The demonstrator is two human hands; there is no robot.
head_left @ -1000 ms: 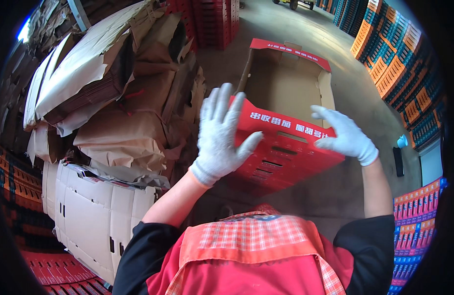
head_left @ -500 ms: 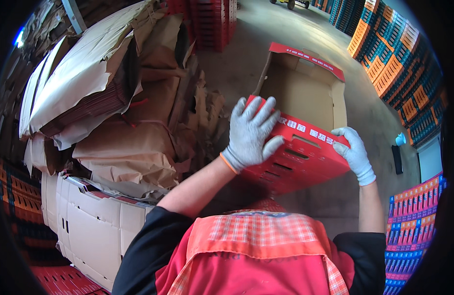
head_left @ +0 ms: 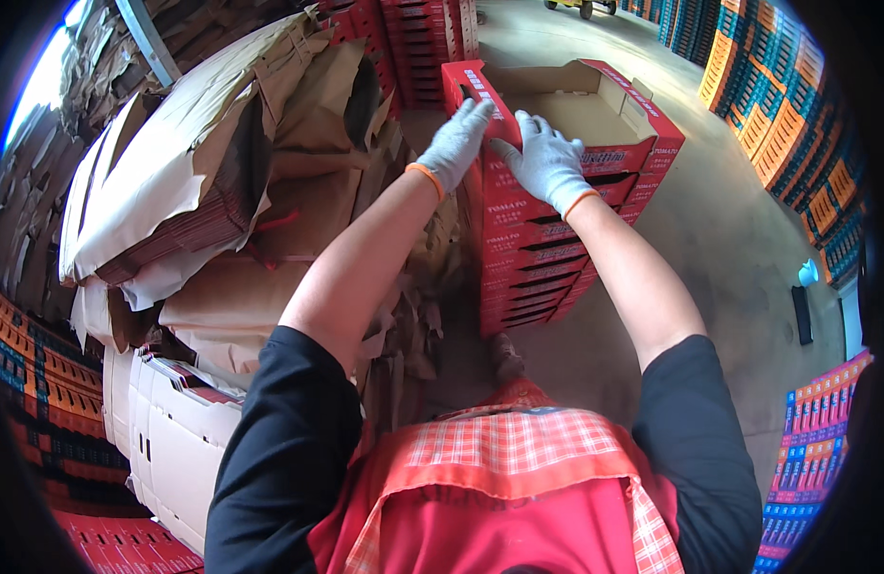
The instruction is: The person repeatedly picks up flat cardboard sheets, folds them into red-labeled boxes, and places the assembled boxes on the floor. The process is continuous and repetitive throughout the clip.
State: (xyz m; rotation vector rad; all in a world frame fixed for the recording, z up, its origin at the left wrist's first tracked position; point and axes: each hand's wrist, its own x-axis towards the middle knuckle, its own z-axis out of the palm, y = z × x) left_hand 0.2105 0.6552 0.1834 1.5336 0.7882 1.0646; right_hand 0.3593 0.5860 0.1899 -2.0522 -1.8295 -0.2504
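At the far left edge of the floor stand stacked crates (head_left: 40, 383) in orange and dark colours. Beside them lies a bundle of flat white cartons (head_left: 165, 450). Above that bundle rests a heap of flattened brown cardboard (head_left: 203, 172), loosely wrapped in torn paper.

The left hand (head_left: 453, 145), in a grey knit glove with an orange cuff, reaches forward with fingers extended and held close together. It lies flat along the near left corner of the open red box (head_left: 566, 105). It does not grip the wall.

The open red box sits on top of a stack of red boxes (head_left: 533, 258) standing on the concrete floor (head_left: 739, 239). Its brown inside is empty and its flaps stand up.

The right hand (head_left: 547, 163), gloved the same way, presses on the near rim of the box just beside the left hand. Its fingers are spread slightly and bent over the edge, not closed around anything.

Judgement: the box is formed and already placed on the stack; the hands appear to be seating or squaring its near edge. The flat cartons at the left suggest more boxes remain to be built.

Along the right edge stand further stacks of blue and orange crates (head_left: 796, 124).
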